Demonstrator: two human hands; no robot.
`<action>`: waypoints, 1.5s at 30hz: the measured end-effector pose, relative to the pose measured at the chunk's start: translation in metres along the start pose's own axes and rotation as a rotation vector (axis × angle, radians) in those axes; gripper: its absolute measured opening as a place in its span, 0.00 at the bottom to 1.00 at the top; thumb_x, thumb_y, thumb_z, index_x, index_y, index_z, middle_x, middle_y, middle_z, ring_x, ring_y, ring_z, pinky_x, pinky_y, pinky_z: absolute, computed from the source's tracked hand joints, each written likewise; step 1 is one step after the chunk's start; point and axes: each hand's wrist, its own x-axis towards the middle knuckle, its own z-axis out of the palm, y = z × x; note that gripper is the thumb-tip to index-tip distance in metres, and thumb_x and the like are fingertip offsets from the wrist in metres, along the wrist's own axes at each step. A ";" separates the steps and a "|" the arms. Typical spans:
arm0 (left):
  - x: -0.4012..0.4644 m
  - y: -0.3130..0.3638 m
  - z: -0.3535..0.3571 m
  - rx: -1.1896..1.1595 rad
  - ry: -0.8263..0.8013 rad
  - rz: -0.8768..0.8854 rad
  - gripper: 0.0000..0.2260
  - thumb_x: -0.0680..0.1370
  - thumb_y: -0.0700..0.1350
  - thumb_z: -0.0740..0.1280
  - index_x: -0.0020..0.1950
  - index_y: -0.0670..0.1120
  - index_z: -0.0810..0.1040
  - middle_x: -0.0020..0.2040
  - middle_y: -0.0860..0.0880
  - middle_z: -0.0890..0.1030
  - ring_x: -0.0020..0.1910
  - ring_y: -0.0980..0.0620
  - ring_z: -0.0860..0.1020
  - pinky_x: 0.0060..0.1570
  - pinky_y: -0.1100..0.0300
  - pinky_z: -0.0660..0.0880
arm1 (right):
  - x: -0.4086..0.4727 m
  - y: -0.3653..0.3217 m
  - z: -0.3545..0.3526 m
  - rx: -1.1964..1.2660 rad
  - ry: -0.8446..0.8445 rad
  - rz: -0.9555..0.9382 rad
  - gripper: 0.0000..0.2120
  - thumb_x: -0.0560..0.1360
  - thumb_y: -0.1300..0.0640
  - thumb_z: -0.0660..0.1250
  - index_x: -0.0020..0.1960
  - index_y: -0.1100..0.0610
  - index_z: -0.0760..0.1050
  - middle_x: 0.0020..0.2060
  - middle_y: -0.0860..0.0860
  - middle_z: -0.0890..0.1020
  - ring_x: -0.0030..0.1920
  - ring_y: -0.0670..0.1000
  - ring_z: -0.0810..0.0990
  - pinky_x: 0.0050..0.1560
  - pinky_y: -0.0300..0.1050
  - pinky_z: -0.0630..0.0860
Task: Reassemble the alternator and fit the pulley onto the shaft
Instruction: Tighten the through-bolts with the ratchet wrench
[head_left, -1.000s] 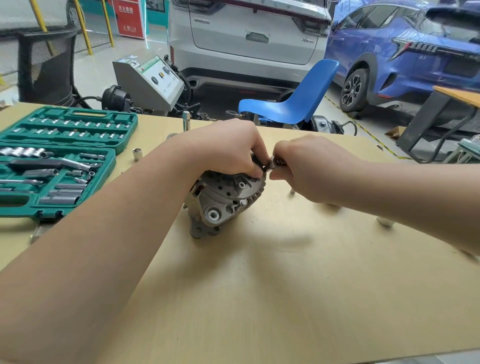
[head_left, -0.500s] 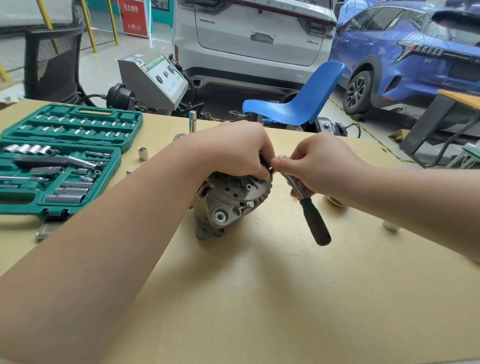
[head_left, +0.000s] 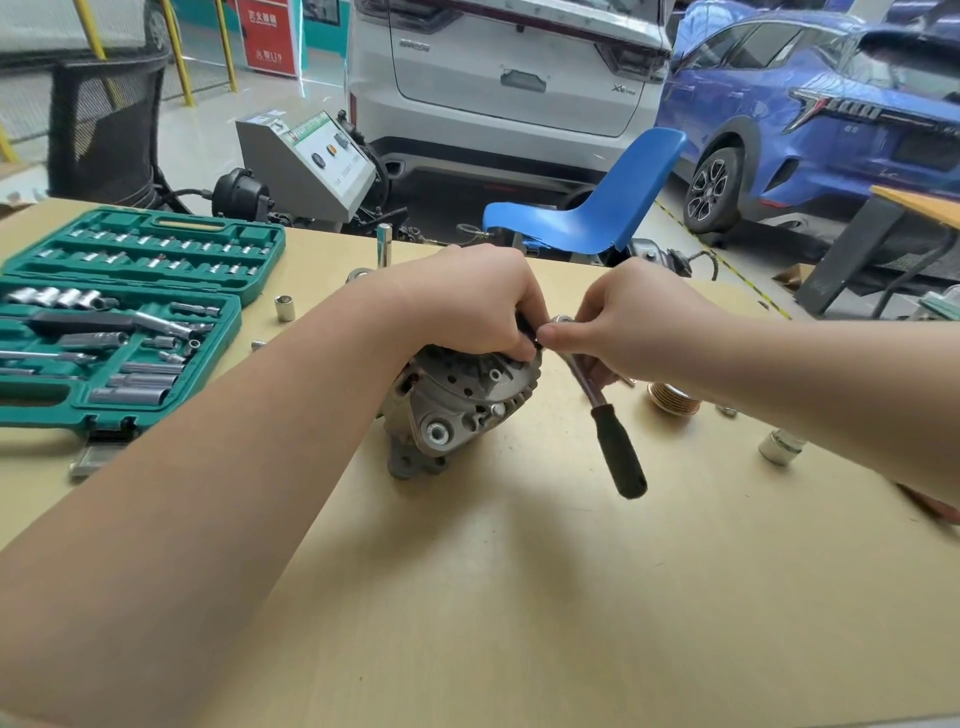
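The right hand (head_left: 639, 322) has its grip clamped near the head of a chrome ratchet wrench with a black rubber handle (head_left: 605, 415), the handle hanging free toward five o'clock. The left hand (head_left: 467, 306) curls its grip over the top of the grey cast-aluminium alternator (head_left: 452, 410), pinning it on the pale plywood table (head_left: 519, 597); their fingertips nearly meet at the fastener, which is hidden. To do this well, I'd say seat the socket square before swinging and keep that left hand bearing down so the housing cannot roll. The ribbed brass-coloured pulley (head_left: 674, 399) waits at three o'clock, not yet fitted. At nine o'clock lies the open green plastic socket case (head_left: 119, 322).
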 end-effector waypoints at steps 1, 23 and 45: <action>0.001 0.000 0.000 0.001 -0.003 -0.003 0.11 0.78 0.54 0.75 0.60 0.64 0.87 0.51 0.60 0.86 0.42 0.60 0.80 0.32 0.66 0.72 | -0.001 -0.004 -0.001 0.002 -0.015 0.028 0.21 0.74 0.38 0.75 0.39 0.56 0.84 0.28 0.50 0.85 0.33 0.52 0.87 0.38 0.49 0.84; -0.002 0.004 -0.002 -0.003 -0.014 -0.012 0.11 0.78 0.52 0.75 0.58 0.65 0.87 0.50 0.60 0.85 0.48 0.55 0.81 0.38 0.61 0.75 | 0.001 0.001 -0.020 -0.912 0.008 -0.660 0.07 0.84 0.51 0.65 0.51 0.51 0.69 0.39 0.47 0.77 0.44 0.57 0.79 0.47 0.53 0.79; -0.007 0.010 -0.005 -0.002 -0.016 -0.008 0.12 0.78 0.51 0.75 0.60 0.63 0.87 0.53 0.59 0.87 0.47 0.58 0.81 0.37 0.63 0.75 | 0.004 -0.021 -0.012 -0.295 0.002 -0.069 0.18 0.73 0.39 0.77 0.37 0.53 0.80 0.30 0.48 0.81 0.35 0.48 0.79 0.30 0.41 0.66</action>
